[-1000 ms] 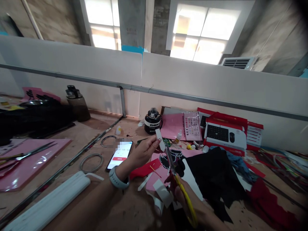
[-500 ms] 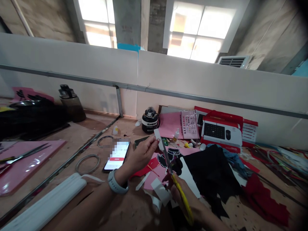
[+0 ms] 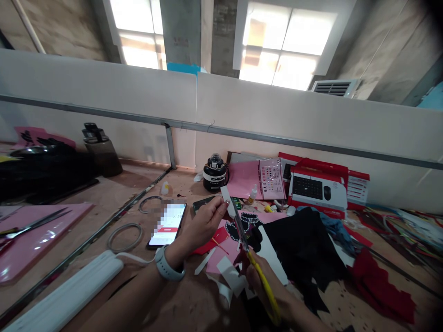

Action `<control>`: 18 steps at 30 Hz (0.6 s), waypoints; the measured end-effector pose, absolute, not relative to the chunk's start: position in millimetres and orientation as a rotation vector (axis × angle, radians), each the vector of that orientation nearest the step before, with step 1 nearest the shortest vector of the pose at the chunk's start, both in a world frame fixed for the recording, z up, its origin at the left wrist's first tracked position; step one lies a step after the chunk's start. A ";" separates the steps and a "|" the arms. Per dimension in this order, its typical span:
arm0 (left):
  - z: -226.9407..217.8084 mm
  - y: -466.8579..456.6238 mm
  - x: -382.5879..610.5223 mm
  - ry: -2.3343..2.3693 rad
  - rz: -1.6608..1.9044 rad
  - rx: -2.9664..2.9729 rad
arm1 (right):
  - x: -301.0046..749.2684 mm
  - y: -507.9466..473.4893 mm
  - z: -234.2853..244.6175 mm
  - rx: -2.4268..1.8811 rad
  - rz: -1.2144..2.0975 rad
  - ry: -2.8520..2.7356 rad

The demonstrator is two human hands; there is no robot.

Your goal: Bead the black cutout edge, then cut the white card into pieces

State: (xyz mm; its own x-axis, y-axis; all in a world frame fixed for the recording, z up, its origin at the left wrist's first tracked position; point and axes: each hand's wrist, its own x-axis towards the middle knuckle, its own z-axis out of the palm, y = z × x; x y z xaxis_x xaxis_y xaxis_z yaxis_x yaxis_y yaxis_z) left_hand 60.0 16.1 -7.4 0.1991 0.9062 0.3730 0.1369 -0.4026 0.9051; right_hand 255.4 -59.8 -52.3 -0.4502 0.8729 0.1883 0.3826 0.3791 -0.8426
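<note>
Between thumb and fingers, my left hand point(image 3: 209, 219) pinches a small white strip point(image 3: 225, 194) that looks like paper or card. My right hand point(image 3: 258, 272) grips a pair of scissors point(image 3: 265, 288) by the yellow handles. The blades point up and away, with their tips at the lower end of the strip. Whether the blades are parted is hard to see. Below lie white offcuts point(image 3: 231, 275), a pink sheet point(image 3: 216, 263), a red piece point(image 3: 211, 242) and black shapes edged with white beads point(image 3: 249, 220).
A lit phone point(image 3: 169, 226) lies left of my left hand. Behind stand a black bottle point(image 3: 214, 174) and red-and-white keyboard boxes point(image 3: 318, 190). Black fabric point(image 3: 301, 240) and red cloth point(image 3: 384, 286) lie right. Leftward are a white bundle point(image 3: 69, 293), a wire ring point(image 3: 124, 237) and other scissors point(image 3: 38, 223).
Both hands, the strip and the scissors hold almost the same position. The whole view has shifted very slightly.
</note>
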 end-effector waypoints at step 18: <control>-7.8 18.2 58.8 0.892 1.215 1.714 | 255.7 -62.4 -52.5 -1.129 1.035 -1.935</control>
